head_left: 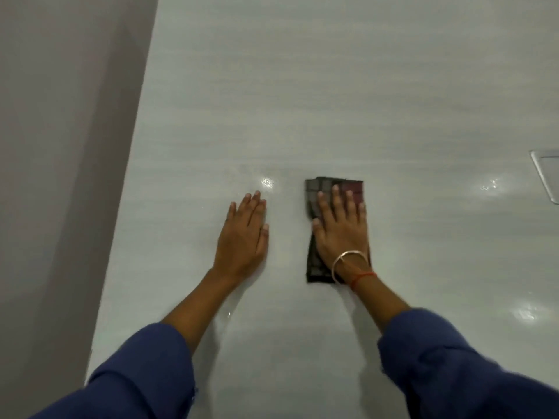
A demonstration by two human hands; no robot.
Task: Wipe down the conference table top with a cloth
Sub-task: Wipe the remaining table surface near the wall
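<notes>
Head view: right hand [340, 228] lies flat on folded dark checked cloth [320, 267], fingers straight and slightly spread, pressing it to the pale table top [302, 86]. Left hand [243, 237] rests palm-down just beside it (fingers straight, pressed together). Blue sleeves [145, 373] on both arms

Your left hand [243, 237] lies palm-down, fingers straight and close together; your right hand [341, 232] lies palm-down too, fingers straight, slightly spread.
</notes>
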